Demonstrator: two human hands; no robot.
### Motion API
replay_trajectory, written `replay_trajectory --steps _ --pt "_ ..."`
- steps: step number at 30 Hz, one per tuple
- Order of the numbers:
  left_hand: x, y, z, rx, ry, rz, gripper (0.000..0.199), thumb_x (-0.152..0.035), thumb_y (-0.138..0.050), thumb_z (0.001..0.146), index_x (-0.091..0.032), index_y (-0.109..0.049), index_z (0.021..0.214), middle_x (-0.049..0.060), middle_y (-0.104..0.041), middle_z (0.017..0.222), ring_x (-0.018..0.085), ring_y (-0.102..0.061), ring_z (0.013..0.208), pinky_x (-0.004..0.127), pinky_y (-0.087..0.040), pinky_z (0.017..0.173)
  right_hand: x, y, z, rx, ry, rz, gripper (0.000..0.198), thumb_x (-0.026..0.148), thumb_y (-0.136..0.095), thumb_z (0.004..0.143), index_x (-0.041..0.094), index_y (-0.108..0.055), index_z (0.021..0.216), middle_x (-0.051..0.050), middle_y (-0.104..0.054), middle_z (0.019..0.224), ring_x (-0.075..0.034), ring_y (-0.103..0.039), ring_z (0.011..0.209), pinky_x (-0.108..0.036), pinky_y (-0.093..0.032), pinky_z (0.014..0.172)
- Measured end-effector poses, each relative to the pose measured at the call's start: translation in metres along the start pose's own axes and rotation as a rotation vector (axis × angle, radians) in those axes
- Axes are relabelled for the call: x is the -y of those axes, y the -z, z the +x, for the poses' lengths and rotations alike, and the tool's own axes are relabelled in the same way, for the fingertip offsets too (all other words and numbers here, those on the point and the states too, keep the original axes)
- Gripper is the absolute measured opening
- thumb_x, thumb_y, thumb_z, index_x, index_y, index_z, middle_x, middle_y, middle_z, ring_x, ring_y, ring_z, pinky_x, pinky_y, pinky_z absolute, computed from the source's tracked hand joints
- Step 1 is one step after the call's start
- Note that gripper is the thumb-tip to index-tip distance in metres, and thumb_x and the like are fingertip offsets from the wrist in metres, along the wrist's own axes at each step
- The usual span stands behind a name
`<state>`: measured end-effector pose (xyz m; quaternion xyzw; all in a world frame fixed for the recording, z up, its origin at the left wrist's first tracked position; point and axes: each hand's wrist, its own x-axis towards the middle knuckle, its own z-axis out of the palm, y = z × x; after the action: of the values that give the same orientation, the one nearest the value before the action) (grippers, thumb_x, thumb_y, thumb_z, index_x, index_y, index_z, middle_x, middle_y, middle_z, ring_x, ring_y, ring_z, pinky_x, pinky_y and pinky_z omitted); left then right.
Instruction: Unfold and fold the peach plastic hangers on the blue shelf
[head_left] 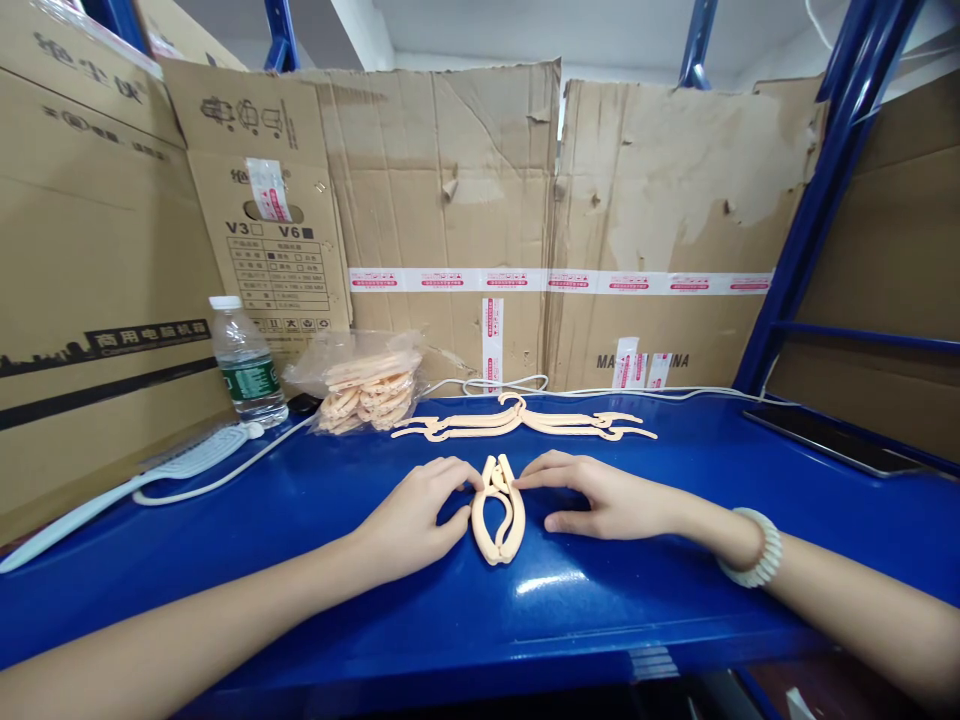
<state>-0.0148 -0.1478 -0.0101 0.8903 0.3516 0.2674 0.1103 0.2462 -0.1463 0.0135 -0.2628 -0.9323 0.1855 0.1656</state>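
A folded cream plastic folding hanger point(480, 520) lies on the blue tabletop between my hands, its two arms bowed toward each other and its hook tucked between them. My left hand point(424, 510) has fingertips and thumb against its left arm. From the other side, my right hand point(600, 495) reaches its fingertips to the upper right arm, with the thumb spread apart and off it. Just beyond lie unfolded cream hangers point(555, 425), spread out flat with one hook showing. A clear plastic bag point(375, 385) of more folded cream pieces sits behind my left hand.
A water bottle point(247, 370) stands at the back left, with a pale blue hairbrush point(187, 460) in front. A white cable point(675, 393) runs along the back. A dark phone or tablet point(832, 443) lies at right. Cardboard panels point(450, 200) and blue posts point(817, 190) enclose the table point(637, 610).
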Motion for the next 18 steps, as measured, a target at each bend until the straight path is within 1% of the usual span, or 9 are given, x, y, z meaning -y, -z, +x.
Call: replay_trajectory --steps 10,18 --pt "0.0012 -0.0001 -0.0001 0.011 -0.002 0.017 0.028 -0.006 -0.047 0.079 -0.022 -0.059 0.098 0.001 -0.063 0.101 0.020 -0.056 0.097 0.034 -0.043 0.086 0.0004 0.0005 -0.0002 0.009 0.002 -0.003 0.049 0.025 -0.062 0.086 0.022 -0.052 0.134 -0.010 -0.057 0.121 -0.022 -0.053 0.111 -0.039 -0.041 0.100" --pt "0.0006 -0.0003 0.0003 -0.003 -0.001 0.002 0.027 -0.008 -0.048 0.078 -0.022 -0.059 0.098 0.001 -0.063 0.099 0.019 -0.057 0.095 0.033 -0.044 0.085 0.0003 0.0002 0.0005 0.009 0.005 -0.005 0.050 0.024 -0.063 0.086 0.021 -0.051 0.134 -0.010 -0.057 0.120 -0.022 -0.053 0.111 -0.039 -0.041 0.100"
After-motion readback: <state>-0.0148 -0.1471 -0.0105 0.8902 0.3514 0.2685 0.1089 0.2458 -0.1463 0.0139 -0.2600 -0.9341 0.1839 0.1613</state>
